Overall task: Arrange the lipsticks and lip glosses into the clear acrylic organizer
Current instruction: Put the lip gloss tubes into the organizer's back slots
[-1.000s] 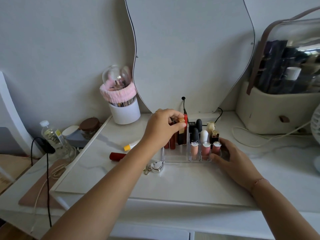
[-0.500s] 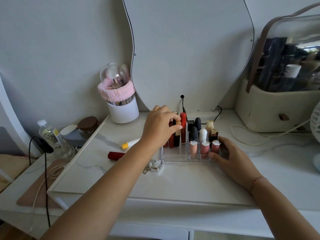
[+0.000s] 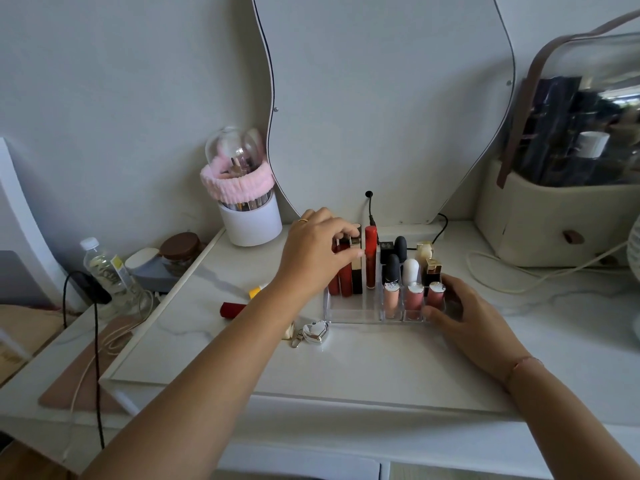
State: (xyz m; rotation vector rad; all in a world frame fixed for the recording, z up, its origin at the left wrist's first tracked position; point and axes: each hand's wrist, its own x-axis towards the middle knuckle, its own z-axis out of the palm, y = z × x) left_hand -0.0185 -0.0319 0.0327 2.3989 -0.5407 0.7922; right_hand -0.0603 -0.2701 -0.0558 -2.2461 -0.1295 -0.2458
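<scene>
The clear acrylic organizer [image 3: 349, 311] stands mid-table and holds several upright tubes. Three pink lip glosses [image 3: 414, 297] fill its front right cells, with black, white and gold lipsticks behind. My left hand [image 3: 317, 254] pinches the top of a dark tube with a gold band [image 3: 356, 271] standing in the left compartment among red tubes; a tall red gloss [image 3: 370, 254] stands just right of it. My right hand [image 3: 460, 313] grips the organizer's right front corner. A red lipstick [image 3: 232, 310] and a yellow-capped tube [image 3: 256, 291] lie loose on the table left of the organizer.
A silver heart-shaped compact with keyring [image 3: 315, 332] lies in front of the organizer. A white brush holder with pink headband [image 3: 247, 206] stands back left, a mirror [image 3: 381, 98] behind, a cosmetics case [image 3: 561, 202] at right. A water bottle [image 3: 107, 268], jar and cables sit at left.
My left hand has lowered the dark gold-banded tube into the left compartment beside the red tubes. My right hand has stayed on the organizer.
</scene>
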